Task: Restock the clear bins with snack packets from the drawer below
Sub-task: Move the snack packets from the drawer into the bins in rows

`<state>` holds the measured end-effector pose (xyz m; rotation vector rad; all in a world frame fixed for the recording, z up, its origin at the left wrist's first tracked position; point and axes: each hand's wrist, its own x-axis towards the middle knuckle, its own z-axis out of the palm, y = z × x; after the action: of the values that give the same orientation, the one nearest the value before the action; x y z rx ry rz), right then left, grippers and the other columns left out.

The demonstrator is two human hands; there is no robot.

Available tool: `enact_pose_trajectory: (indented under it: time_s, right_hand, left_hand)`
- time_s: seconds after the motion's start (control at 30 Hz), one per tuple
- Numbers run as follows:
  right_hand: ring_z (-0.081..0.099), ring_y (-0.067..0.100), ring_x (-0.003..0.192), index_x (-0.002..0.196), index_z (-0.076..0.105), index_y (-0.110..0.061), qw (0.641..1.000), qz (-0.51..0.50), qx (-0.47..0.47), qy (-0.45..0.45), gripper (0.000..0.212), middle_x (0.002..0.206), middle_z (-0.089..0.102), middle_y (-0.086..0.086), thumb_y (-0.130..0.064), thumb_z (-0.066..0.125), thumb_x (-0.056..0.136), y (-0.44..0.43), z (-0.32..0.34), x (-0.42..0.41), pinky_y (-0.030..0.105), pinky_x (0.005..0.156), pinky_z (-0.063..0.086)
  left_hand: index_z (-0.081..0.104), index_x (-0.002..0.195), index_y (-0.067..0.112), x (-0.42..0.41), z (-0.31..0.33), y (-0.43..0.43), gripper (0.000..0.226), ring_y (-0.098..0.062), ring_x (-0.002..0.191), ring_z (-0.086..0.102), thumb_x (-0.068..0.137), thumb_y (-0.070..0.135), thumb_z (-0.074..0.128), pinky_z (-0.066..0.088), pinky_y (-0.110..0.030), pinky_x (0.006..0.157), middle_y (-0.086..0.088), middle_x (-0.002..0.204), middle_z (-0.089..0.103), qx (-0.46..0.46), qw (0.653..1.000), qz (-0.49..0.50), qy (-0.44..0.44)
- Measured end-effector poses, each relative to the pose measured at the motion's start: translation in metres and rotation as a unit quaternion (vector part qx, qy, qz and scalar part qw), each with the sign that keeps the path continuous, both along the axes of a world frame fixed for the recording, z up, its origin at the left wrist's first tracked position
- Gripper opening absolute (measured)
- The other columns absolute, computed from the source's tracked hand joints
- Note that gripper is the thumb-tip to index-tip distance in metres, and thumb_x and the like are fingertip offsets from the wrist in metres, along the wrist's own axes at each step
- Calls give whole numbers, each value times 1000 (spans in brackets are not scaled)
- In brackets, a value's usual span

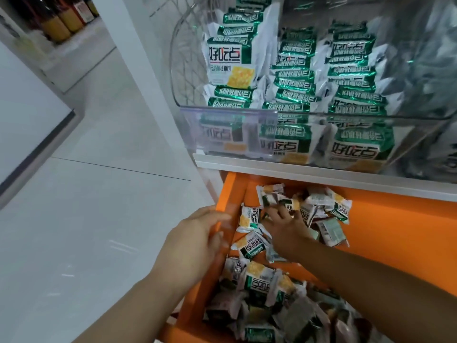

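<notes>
While the orange drawer [385, 233] is standing open at 5 o'clock in your view, your left hand [195, 243] is lying against its left wall. Motion is smearing the fingers there, so I cannot tell whether they are curling round the wall or only resting on it. Your right hand [286, 231] is reaching in at 3 o'clock of the left one, fingers spread over the loose snack packets [257, 276]. Its fingertips are disappearing among the wrappers, and I cannot tell whether they are pinching a packet or merely touching it. The heap nearest you is running off the bottom edge and blurring into dark shapes.

At 1 o'clock the clear bin [247, 112] is sitting on the white shelf [321, 175] above the drawer, holding rows of green-and-white stocked packets [228, 63]; its frosted front is dimming the lowest ones. At 2 o'clock, silvery wrappers [420, 58] are showing too blurred to read. At 11 o'clock, bottles [61, 23] are being cut off by the top edge.
</notes>
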<state>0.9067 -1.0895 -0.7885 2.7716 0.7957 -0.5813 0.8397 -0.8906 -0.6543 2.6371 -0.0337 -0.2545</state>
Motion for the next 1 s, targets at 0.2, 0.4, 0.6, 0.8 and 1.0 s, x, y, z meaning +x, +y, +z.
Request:
enact_pose_trajectory:
  time_s: [0.2, 0.4, 0.6, 0.8, 1.0]
  right_hand:
    - [13, 36, 141, 145, 27, -10, 996, 84, -20, -3, 65, 153, 12, 17, -36, 56, 92, -9, 4, -23, 58, 108, 26]
    - [-12, 40, 144, 152, 6, -33, 998, 20, 3, 56, 87, 158, -19, 7, -60, 56, 85, -13, -1, 9, 68, 109, 13]
    - [9, 44, 140, 149, 20, -32, 998, 6, -21, 64, 80, 158, -7, 13, -56, 61, 84, -4, -9, 6, 57, 104, 35]
    - [23, 49, 136, 145, 29, -29, 995, -46, 15, 82, 67, 155, 11, 15, -45, 62, 88, -6, -10, 3, 50, 96, 49]
    - [49, 35, 121, 136, 40, -27, 996, -25, 60, 61, 56, 146, 27, 12, -38, 65, 87, -18, 2, 5, 41, 89, 53]
  left_hand:
    - [59, 122, 38, 0, 3, -2, 35, -7, 112, 56, 93, 19, 57, 40, -20, 99, 20, 137, 48, 11, 1000, 0, 5]
    - [58, 123, 38, -1, 3, -5, 36, -5, 117, 53, 93, 17, 56, 35, -15, 98, 22, 137, 47, 16, 1000, 7, 4]
    - [57, 124, 39, 0, 5, -6, 36, -5, 116, 54, 94, 19, 56, 38, -16, 98, 22, 139, 46, 28, 1000, 6, 1]
    - [56, 125, 39, -1, 7, -6, 36, -1, 113, 53, 94, 20, 55, 36, -13, 97, 22, 139, 44, 27, 1000, 1, 8]
    - [54, 127, 38, 0, 12, -7, 36, 6, 101, 51, 96, 20, 52, 34, -9, 90, 22, 141, 42, 25, 999, -4, 28]
